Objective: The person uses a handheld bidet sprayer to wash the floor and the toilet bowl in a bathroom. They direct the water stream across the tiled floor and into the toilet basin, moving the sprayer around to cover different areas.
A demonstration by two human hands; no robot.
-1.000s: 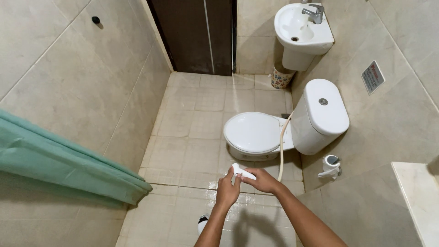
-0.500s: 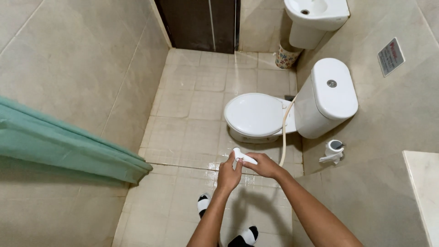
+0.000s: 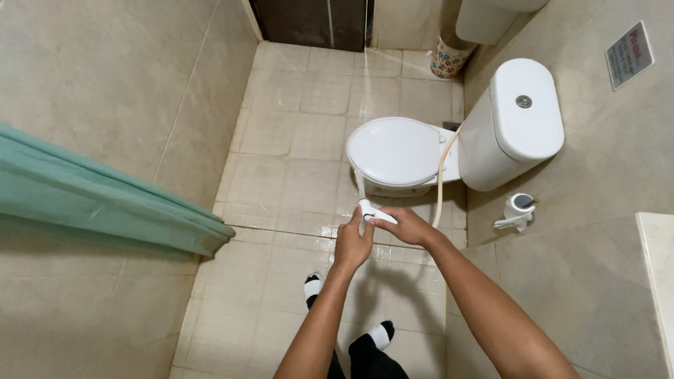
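Beige floor tiles [image 3: 295, 175] are seen below — a white sprayer [image 3: 375, 213] is gripped by the right hand [image 3: 407, 226], the left hand [image 3: 352, 242] closed on its head.

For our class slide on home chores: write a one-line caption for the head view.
Both hands, left hand and right hand, hold a white bidet sprayer near the closed toilet.

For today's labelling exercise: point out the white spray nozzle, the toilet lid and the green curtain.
white spray nozzle [image 3: 375, 213], head view, on its body.
toilet lid [image 3: 394, 151], head view, lid centre.
green curtain [image 3: 105, 196], head view, mid fold.
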